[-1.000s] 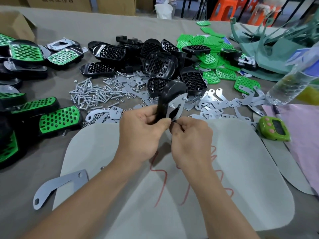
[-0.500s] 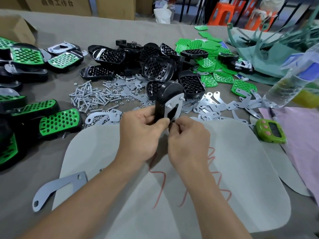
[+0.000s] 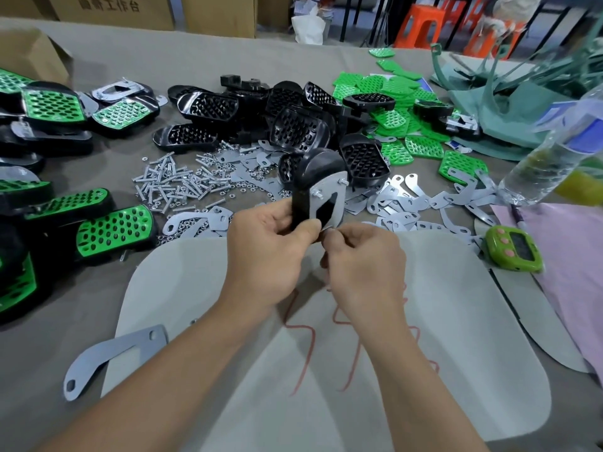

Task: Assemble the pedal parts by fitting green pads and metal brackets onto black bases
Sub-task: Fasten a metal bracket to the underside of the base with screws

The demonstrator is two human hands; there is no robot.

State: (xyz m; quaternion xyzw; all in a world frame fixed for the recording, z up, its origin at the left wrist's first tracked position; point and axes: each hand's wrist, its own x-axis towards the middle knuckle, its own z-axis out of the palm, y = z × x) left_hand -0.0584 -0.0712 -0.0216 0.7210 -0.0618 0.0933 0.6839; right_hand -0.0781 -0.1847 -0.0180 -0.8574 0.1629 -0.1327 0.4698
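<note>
Black base, a glossy rounded plastic shell, is held upright just above the near edge of the parts pile, over a pale grey mat with rounded corners and red scribbles. It is gripped by the left hand, whose fingers are curled round its lower end with the thumb pressed on the front. A flat metal bracket of dull silver, with a diamond-shaped cut-out, is laid against the base; two threaded bolt ends are seen poking through it. The bracket's lower edge is pinched between the thumb and forefinger of the right hand, the other fingers being curled in; whether something small is also held there cannot be told.

Behind, more perforated black bases are heaped on the grey-brown table cloth. Bright green pads with honeycomb holes are scattered to the right of them. Shiny screws are strewn to the left, and loose thin brackets to the right. Finished pedals, green on black, are stacked at the left. A long curved bracket is laid across the mat's left edge. A green timer and a clear plastic bottle are found at the right.
</note>
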